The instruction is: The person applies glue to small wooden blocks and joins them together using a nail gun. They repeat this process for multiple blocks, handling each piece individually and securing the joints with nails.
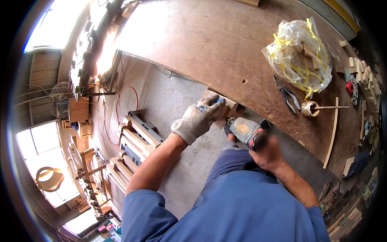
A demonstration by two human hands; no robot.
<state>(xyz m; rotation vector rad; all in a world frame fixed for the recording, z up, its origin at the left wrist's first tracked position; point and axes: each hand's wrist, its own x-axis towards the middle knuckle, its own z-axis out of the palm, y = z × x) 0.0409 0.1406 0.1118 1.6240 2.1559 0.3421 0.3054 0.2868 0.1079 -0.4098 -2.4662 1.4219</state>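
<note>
My left hand (201, 115), in a pale knit glove with a blue print, is closed over a short wooden block (231, 105) at the near edge of the workbench. A bit of blue shows at its fingertips; I cannot make out what it is. My bare right hand (269, 155) grips a handheld power tool (245, 130) with a worn grey metal head and a red and black body. The tool's front end points toward the block, close beside it. Blur covers part of the right hand, and whether the tool touches the wood cannot be seen.
On the brown workbench (193, 40) lie a crumpled clear bag with yellow strips (300, 56), pliers (285, 94), a glue pot with a stick (309, 109) and a thin curved wood strip (332, 133). Wood pieces (365, 76) are stacked at right. Wooden slats (135, 141) and red hoses (135, 94) occupy the left floor.
</note>
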